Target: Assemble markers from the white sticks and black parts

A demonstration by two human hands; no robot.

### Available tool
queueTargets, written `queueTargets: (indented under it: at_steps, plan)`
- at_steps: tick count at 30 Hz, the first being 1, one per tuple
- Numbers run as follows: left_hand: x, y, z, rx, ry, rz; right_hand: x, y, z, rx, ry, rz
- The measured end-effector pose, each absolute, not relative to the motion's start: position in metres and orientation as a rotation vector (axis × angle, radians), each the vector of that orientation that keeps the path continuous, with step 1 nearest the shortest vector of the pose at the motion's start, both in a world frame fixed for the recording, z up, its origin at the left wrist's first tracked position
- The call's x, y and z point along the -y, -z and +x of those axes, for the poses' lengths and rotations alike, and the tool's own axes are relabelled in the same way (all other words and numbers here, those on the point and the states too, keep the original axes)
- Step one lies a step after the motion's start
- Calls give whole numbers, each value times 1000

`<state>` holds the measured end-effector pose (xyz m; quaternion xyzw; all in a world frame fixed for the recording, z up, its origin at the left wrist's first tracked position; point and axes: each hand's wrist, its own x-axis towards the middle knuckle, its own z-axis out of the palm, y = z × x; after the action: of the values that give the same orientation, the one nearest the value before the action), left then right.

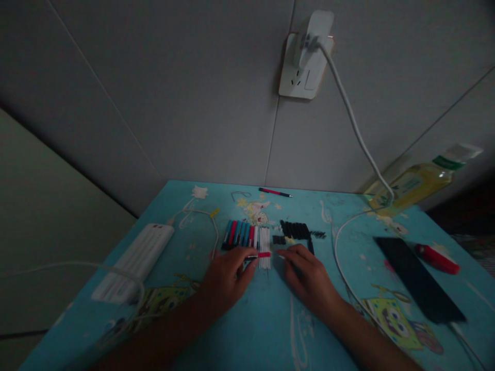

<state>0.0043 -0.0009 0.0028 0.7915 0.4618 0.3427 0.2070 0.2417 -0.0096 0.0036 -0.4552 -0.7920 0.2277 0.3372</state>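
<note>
My left hand (228, 275) pinches a red pen barrel (263, 254) with a dark end, held level over a row of thin white pen refills (264, 234). My right hand (309, 278) is just right of it, fingers stretched towards the barrel's red end and slightly apart, with nothing visible in them. Beyond my left hand lies a row of blue, red and white pen barrels (240, 233). Past my right hand is a row of black pen parts (294, 230), with small dark pieces (279, 240) beside them.
At the back lies a red and black pen (275, 192). A white power strip (133, 263) sits left. On the right are a dark phone (419, 278) on a cable, a red object (436, 258) and a bottle of yellow liquid (417, 184). A charger hangs in the wall socket (301, 82).
</note>
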Motion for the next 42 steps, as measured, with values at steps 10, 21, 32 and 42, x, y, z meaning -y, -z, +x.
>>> queueTargets:
  at_steps: [10, 21, 32, 42]
  plan:
    - [-32, -15, -31, -1977, -636, 2480, 8, -3, 245, 2083, -564, -1226]
    - [-36, -16, -31, -2180, -255, 2387, 9, -1, 245, 2089, -510, -1291]
    - [-32, -17, -29, -2125, -157, 2436, 9, -2, 246, 2101, -480, -1277]
    - [-31, -17, -27, -2163, -139, 2413, 9, -3, 245, 2097, -487, -1262]
